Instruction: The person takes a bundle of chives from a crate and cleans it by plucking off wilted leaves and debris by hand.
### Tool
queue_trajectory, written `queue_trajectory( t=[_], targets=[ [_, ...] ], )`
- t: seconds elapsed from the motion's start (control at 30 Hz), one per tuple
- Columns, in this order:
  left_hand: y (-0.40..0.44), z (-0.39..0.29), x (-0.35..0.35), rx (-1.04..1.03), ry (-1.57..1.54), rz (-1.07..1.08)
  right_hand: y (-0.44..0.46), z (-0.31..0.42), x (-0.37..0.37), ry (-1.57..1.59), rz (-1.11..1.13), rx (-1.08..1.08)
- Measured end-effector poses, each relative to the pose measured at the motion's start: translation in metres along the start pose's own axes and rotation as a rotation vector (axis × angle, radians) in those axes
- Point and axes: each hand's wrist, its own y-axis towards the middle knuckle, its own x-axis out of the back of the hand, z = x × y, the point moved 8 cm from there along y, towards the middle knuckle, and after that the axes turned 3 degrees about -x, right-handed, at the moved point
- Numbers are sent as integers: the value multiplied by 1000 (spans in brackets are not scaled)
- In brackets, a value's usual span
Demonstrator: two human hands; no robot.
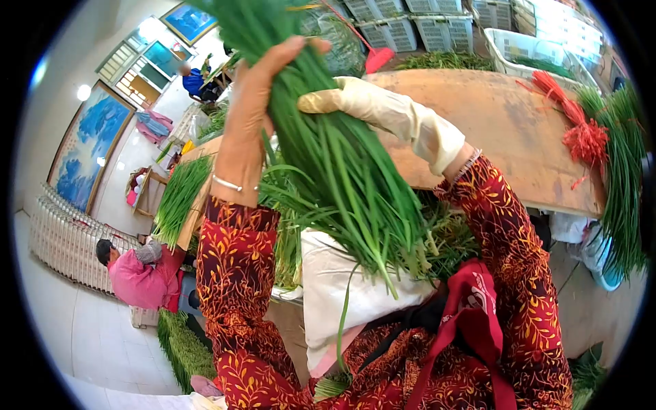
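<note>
A large bunch of long green stalks (335,164) slants across the middle of the view, its pale cut ends low over a white cloth (328,301) on the lap. My bare left hand (263,89) is wrapped round the upper part of the bunch. My right hand (383,113), in a pale glove, grips the bunch from its right side, with its palm side hidden. A few loose stalks hang below the rest. The leafy tops run out of view at the top edge.
A wooden board (492,130) lies to the right, with red ties (581,130) and more green stalks (622,184) at its far end. White crates (444,31) stand behind. Another stalk pile (181,191) lies left, near a person in pink (143,277); a person in blue (195,82) sits farther off.
</note>
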Motion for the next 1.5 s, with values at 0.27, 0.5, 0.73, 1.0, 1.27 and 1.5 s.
queue_trajectory(
  t=[0.27, 0.5, 0.73, 1.0, 1.27, 1.5],
  targets=[
    [-93, 35, 155, 86, -193, -626, -71, -133, 57, -330, -77, -337],
    [-245, 89, 189, 175, 2, -829, -101, -240, 52, -184, -142, -643],
    [-359, 141, 214, 226, 134, -933, -107, -263, 55, -181, -256, -747],
    [-402, 201, 233, 193, -403, -1252, -82, -198, 3, -172, -246, -510],
    [-398, 185, 223, 123, -352, -1314, -57, -190, -103, -796, 335, -499],
    [-401, 183, 229, 87, -291, -1281, -51, -158, -64, -1004, 209, -435]
  ],
)
